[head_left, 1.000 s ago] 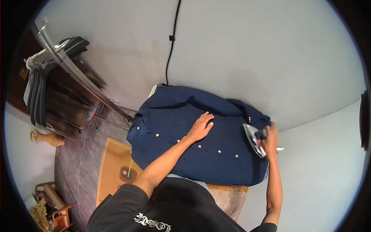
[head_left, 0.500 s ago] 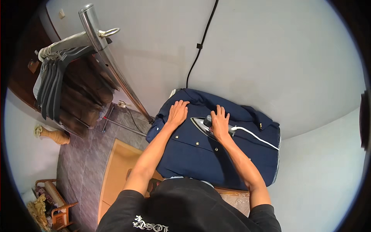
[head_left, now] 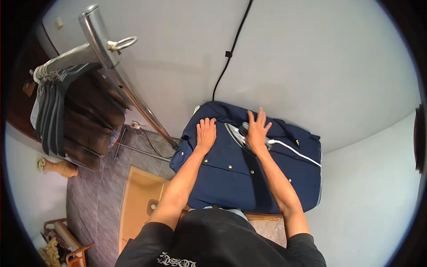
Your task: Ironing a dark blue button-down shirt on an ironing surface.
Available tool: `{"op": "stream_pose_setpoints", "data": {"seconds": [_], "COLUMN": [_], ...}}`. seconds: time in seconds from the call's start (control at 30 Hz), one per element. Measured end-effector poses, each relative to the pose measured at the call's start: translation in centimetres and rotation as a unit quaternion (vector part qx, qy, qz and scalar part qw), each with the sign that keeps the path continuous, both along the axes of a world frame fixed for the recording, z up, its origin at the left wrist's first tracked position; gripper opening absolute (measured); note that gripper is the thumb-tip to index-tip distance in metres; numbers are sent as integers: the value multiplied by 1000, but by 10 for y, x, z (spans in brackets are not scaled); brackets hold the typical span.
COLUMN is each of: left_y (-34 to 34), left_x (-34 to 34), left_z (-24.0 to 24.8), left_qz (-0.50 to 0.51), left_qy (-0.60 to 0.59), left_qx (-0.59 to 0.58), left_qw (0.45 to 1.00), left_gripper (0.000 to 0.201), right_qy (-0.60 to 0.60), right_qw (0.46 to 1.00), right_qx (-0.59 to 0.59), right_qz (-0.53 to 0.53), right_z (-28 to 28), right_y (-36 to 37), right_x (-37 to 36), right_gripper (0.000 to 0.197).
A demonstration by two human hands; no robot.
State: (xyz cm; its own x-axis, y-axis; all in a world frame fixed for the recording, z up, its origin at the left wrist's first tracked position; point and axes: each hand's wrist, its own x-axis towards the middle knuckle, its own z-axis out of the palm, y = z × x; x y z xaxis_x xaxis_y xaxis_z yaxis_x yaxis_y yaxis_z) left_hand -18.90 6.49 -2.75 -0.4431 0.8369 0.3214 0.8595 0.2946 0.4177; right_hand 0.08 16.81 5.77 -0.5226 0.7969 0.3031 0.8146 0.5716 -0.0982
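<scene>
A navy blue jacket (head_left: 218,184) with shiny round buttons lies spread over the work surface in front of me. My left hand (head_left: 206,134) presses flat on its upper left part, fingers stretched out. To the right of it, a clothes iron (head_left: 236,137) rests on the cloth, its pointed tip toward the far left. My right hand (head_left: 256,135) is over the iron's dark handle and holds it, with several fingers raised and spread; its palm hides part of the handle. A white cord (head_left: 296,152) runs from the iron's rear across the jacket to the right edge.
At the left stands a metal rack pole (head_left: 129,91) with dark hangers (head_left: 55,115) and brown garments (head_left: 86,120). A black cable (head_left: 230,54) runs down the wall behind the jacket. A tan panel (head_left: 138,196), a vase (head_left: 62,167) and a wooden chair (head_left: 73,242) are at lower left.
The iron and my right hand have shifted slightly right and away from me, and the right fingers have spread wider. My left hand stays flat on the jacket. The view has shifted a little.
</scene>
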Motion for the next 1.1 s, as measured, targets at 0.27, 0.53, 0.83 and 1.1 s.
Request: {"op": "stream_pose_setpoints", "data": {"seconds": [0.27,0.53,0.83,1.1], "left_y": [-27,-26,-25,-23], "left_x": [0,0,3,2], "left_z": [7,4,3,4], "left_qz": [-57,-46,-32,-28], "left_qy": [90,62,56,56], "left_qx": [-15,-37,-29,-64], "left_qw": [994,996,998,996], "left_gripper": [69,71,70,70], "right_qy": [-72,-57,-8,-57], "right_qw": [997,997,999,996], "right_qx": [36,-51,4,-65], "right_qz": [1,-13,42,11], "right_z": [-7,-1,-17,-3], "right_y": [11,44,17,34], "right_x": [8,83,-12,82], "right_gripper": [89,78,74,75]}}
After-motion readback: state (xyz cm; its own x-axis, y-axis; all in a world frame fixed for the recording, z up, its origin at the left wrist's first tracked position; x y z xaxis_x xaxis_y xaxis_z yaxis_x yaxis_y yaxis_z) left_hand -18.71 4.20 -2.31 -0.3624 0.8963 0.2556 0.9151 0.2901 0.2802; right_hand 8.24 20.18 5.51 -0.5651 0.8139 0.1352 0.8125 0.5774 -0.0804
